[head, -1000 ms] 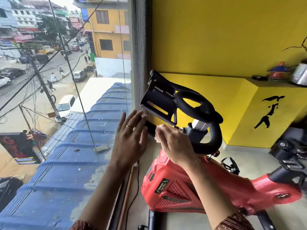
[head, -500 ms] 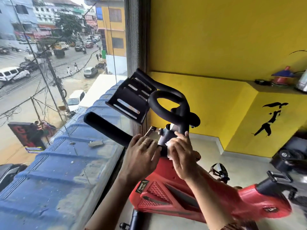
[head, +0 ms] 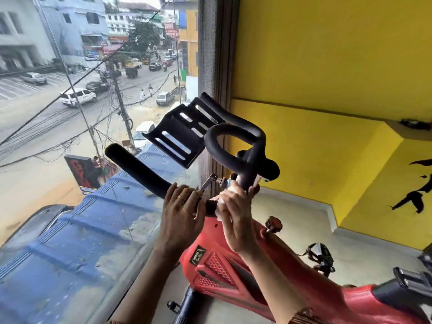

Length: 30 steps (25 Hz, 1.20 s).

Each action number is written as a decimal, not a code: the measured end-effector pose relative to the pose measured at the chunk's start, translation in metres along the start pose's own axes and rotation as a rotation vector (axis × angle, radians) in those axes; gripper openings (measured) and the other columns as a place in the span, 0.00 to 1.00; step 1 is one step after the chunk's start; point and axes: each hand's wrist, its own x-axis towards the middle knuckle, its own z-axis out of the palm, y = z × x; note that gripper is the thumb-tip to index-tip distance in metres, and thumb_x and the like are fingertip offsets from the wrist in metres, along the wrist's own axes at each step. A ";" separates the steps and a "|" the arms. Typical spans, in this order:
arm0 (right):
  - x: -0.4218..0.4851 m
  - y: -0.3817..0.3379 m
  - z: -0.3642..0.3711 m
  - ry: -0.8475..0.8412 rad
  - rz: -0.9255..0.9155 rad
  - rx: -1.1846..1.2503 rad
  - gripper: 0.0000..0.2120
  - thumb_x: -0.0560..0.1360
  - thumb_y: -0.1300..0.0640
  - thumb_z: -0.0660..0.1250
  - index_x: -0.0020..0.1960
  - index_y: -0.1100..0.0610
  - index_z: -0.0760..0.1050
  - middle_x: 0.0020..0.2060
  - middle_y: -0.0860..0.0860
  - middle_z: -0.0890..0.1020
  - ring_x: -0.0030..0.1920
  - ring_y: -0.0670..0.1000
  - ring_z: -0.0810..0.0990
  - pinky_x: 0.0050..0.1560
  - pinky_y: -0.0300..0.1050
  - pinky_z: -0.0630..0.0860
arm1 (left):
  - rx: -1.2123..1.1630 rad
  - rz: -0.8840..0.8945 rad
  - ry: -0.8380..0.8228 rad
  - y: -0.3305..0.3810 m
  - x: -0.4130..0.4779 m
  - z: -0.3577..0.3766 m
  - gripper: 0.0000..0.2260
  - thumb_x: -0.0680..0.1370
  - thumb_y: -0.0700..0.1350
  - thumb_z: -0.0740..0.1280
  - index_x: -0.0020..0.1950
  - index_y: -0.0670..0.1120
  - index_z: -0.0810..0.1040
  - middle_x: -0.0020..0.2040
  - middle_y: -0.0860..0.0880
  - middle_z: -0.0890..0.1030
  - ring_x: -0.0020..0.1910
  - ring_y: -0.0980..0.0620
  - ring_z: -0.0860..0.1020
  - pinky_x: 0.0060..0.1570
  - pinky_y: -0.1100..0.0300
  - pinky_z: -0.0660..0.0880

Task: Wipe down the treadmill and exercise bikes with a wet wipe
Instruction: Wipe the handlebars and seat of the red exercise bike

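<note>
The left hand (head: 181,212) is gripping the black padded handlebar (head: 138,168) of the red exercise bike (head: 224,270). Its fingers (head: 184,195) are curling over the straight bar close to the stem, and a gold ring (head: 181,197) is showing on one of them. The right hand (head: 237,218) is sitting just beside the left fingers, on their right. Its own fingers (head: 251,190) are clamping a crumpled white wet wipe (head: 230,191) against the upright black tube of the handlebar, with the wipe peeking out above and below the palm. A silver adjustment lever (head: 209,181) is sticking out just above the gap between the two hands. Above the fingers the handlebar is looping round, and a black slotted device tray (head: 182,136) is tilting up and to the left of them. Below the fingers the bike's red shroud is sloping down to the right, with a red knob (head: 272,223) standing just right of the right wrist and a black pedal (head: 320,253) hanging lower and farther right. Left of the left fingers a window pane (head: 70,141) is showing a blue corrugated roof (head: 70,253) and a street; right of the right fingers a yellow wall (head: 327,54) is rising
</note>
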 end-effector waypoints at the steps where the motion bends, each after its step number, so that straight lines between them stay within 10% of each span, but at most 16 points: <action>1: -0.002 0.004 -0.006 -0.049 -0.104 -0.048 0.23 0.83 0.50 0.47 0.51 0.62 0.76 0.53 0.57 0.79 0.68 0.56 0.69 0.74 0.47 0.54 | 0.009 0.001 -0.003 0.001 0.000 0.000 0.12 0.77 0.44 0.60 0.42 0.41 0.80 0.40 0.46 0.80 0.43 0.46 0.77 0.61 0.54 0.64; 3: 0.009 0.032 -0.017 -0.121 -0.216 -0.106 0.24 0.83 0.48 0.46 0.54 0.63 0.76 0.57 0.59 0.78 0.69 0.58 0.68 0.73 0.55 0.56 | 0.024 -0.006 -0.015 0.001 -0.001 0.000 0.12 0.78 0.44 0.59 0.42 0.41 0.79 0.40 0.46 0.80 0.43 0.46 0.77 0.61 0.52 0.65; 8: 0.004 0.015 -0.005 0.094 0.181 0.186 0.20 0.83 0.53 0.48 0.64 0.63 0.71 0.68 0.58 0.71 0.74 0.55 0.61 0.74 0.54 0.58 | 0.016 -0.107 -0.039 0.009 0.000 0.003 0.14 0.78 0.46 0.58 0.41 0.41 0.79 0.39 0.47 0.80 0.44 0.46 0.78 0.60 0.46 0.69; 12: 0.008 -0.026 -0.017 0.080 -0.076 0.286 0.14 0.82 0.55 0.54 0.54 0.62 0.74 0.44 0.52 0.81 0.50 0.45 0.80 0.55 0.44 0.77 | -0.128 -0.378 0.013 0.024 0.017 -0.003 0.19 0.78 0.54 0.56 0.41 0.43 0.79 0.37 0.49 0.80 0.40 0.49 0.77 0.51 0.54 0.72; 14: 0.050 -0.024 -0.031 0.212 0.097 0.381 0.14 0.82 0.58 0.55 0.49 0.66 0.75 0.36 0.46 0.77 0.37 0.38 0.77 0.37 0.34 0.77 | -0.411 -0.621 0.081 0.036 0.040 -0.003 0.20 0.75 0.59 0.56 0.44 0.46 0.81 0.40 0.55 0.80 0.43 0.54 0.77 0.47 0.64 0.71; 17: 0.128 -0.005 -0.040 0.239 0.427 0.531 0.09 0.81 0.61 0.56 0.51 0.64 0.74 0.37 0.49 0.77 0.39 0.44 0.79 0.43 0.44 0.79 | -0.812 -0.809 0.129 0.031 0.088 0.017 0.18 0.70 0.62 0.58 0.43 0.51 0.80 0.44 0.53 0.82 0.50 0.51 0.79 0.54 0.60 0.73; 21: 0.206 0.036 -0.022 0.166 0.568 0.528 0.09 0.82 0.55 0.56 0.50 0.56 0.73 0.45 0.58 0.80 0.47 0.61 0.81 0.47 0.54 0.78 | -0.867 -0.818 0.135 0.020 0.159 0.051 0.12 0.79 0.52 0.60 0.44 0.48 0.80 0.44 0.51 0.82 0.51 0.49 0.79 0.56 0.52 0.74; 25: 0.265 0.071 -0.009 0.093 0.546 0.569 0.11 0.83 0.55 0.54 0.53 0.59 0.72 0.43 0.55 0.77 0.35 0.48 0.80 0.27 0.35 0.74 | -0.757 -0.757 0.052 -0.003 0.230 0.096 0.12 0.82 0.49 0.58 0.43 0.46 0.75 0.42 0.50 0.78 0.46 0.50 0.76 0.51 0.54 0.71; 30: 0.325 0.124 0.024 0.032 0.473 0.478 0.10 0.82 0.56 0.54 0.50 0.58 0.73 0.33 0.47 0.76 0.32 0.45 0.78 0.32 0.37 0.76 | -0.611 -0.739 0.014 -0.064 0.294 0.142 0.12 0.82 0.47 0.59 0.51 0.41 0.79 0.45 0.48 0.78 0.46 0.50 0.74 0.42 0.58 0.68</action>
